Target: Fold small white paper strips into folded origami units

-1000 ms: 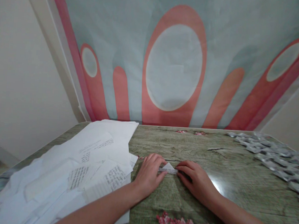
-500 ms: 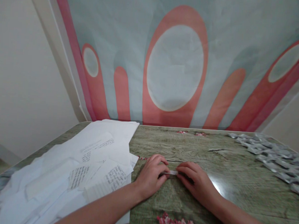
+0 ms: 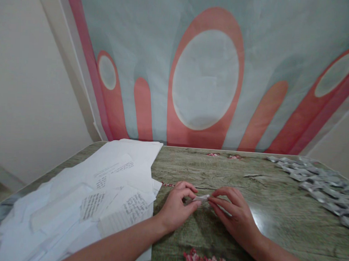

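Observation:
A small folded strip of white paper (image 3: 202,197) is held between both hands, a little above the green wood-grain table (image 3: 274,229). My left hand (image 3: 178,206) pinches its left end with thumb and fingers curled. My right hand (image 3: 232,217) pinches its right end, fingers bent over it. Most of the strip is hidden by the fingertips.
A loose pile of white sheets (image 3: 95,196), some with handwriting, covers the table's left side. A chain of folded grey paper pieces (image 3: 320,185) runs along the far right. A painted cloth (image 3: 207,70) with red ovals hangs behind the table.
The paper's upright triangular flap was pressed flat on the table; both hands have since lifted the strip slightly and pinch its ends.

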Demonstrator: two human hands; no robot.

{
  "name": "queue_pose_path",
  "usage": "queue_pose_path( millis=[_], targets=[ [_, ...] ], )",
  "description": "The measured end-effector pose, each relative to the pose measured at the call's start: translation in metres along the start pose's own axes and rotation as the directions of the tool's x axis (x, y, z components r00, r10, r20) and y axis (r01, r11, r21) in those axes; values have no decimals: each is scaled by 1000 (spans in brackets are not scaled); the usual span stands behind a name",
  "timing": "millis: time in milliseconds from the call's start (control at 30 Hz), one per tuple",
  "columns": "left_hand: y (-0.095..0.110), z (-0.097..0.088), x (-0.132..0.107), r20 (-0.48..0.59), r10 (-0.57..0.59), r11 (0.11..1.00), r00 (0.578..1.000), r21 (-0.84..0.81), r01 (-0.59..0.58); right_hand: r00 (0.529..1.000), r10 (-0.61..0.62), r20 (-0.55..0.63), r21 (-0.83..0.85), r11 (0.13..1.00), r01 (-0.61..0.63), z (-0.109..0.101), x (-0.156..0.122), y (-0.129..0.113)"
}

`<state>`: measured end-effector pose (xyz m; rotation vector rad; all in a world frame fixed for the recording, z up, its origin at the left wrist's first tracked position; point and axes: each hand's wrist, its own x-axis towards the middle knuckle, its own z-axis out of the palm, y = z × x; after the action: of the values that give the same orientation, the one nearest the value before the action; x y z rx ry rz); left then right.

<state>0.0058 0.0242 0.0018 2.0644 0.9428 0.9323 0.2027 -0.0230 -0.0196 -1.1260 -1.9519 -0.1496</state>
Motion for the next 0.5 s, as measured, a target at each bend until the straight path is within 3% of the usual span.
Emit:
queue_pose_path(
  millis=[233, 500],
  targets=[
    [7, 1, -3, -50, 55, 998, 997, -5, -56, 1000, -1, -26, 11, 1000, 1, 0, 0, -2],
    [10, -3, -5, -67, 250, 965, 966, 94, -243, 999, -32, 2, 57, 998, 31, -3, 2, -7]
  ],
)
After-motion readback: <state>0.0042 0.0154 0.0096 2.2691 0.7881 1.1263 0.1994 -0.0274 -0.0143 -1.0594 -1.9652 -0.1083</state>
